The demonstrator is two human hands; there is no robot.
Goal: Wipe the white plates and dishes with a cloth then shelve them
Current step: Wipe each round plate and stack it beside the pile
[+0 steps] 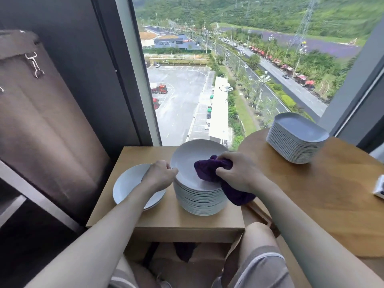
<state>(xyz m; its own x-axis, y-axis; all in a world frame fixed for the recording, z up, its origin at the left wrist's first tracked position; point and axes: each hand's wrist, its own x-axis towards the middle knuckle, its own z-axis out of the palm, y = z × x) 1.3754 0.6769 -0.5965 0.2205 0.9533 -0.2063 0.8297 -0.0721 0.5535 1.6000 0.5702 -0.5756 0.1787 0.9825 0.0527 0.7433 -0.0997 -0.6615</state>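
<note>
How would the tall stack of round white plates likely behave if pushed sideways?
Probably heavy: the stack holds many plates. Apt to shear, since its edges look slightly uneven. Smooth plates may slide; the left hand grips the top plate.

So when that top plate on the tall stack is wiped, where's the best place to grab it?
By its rim, from the left. The top plate is shallow and smooth, so only the thin edge offers a grip. The left hand pinches that edge now, while the right hand and the purple cloth fill the right side.
</note>
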